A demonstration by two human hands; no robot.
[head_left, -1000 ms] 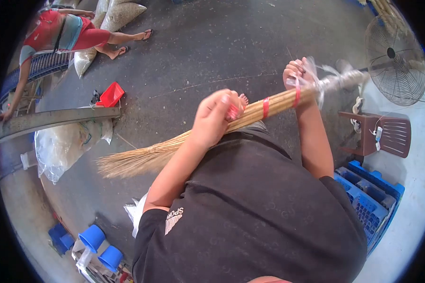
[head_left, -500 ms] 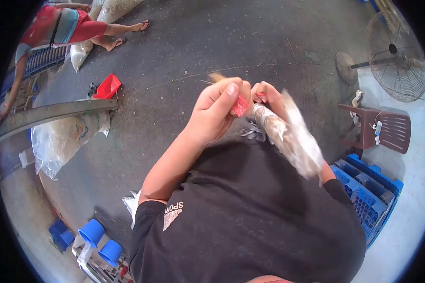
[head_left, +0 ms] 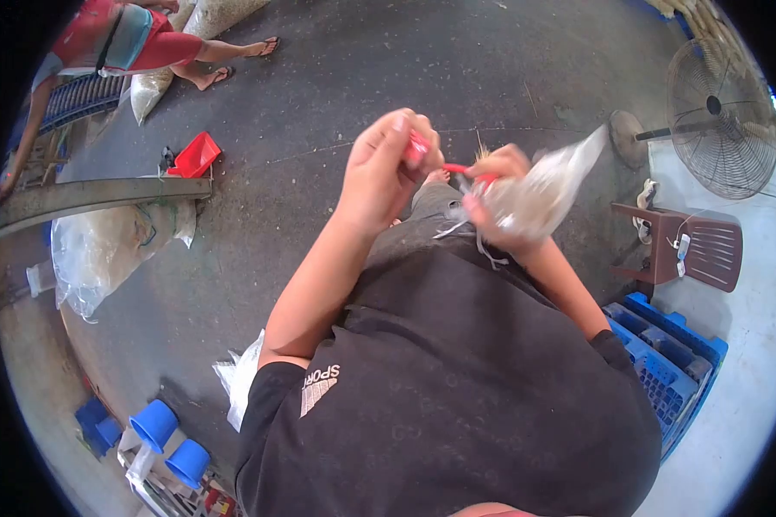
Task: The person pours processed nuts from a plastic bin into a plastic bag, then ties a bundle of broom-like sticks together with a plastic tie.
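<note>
My left hand (head_left: 386, 168), its fingers closed, grips a red strip (head_left: 417, 148) that looks like plastic string. The strip runs taut across the gap to my right hand (head_left: 497, 194). There, closed fingers hold the gathered end of a clear plastic bag (head_left: 543, 191), with more red showing at the fingers. Pale brown contents show through the bag, blurred by motion, and I cannot make out their kind. The bag points up and to the right. Pale drawstrings of my shorts hang just below the hands.
At upper left, a person (head_left: 138, 43) in red stands by filled sacks (head_left: 151, 93). A red dustpan (head_left: 197, 155) and a large clear plastic bag (head_left: 103, 250) lie left. Blue buckets (head_left: 154, 425) are lower left. A fan (head_left: 720, 116), brown chair (head_left: 711, 250) and blue pallets (head_left: 664, 370) stand right.
The bag has swung from hanging down toward my right forearm to pointing up and right. My hands are farther apart, and the red strip now shows stretched between them.
</note>
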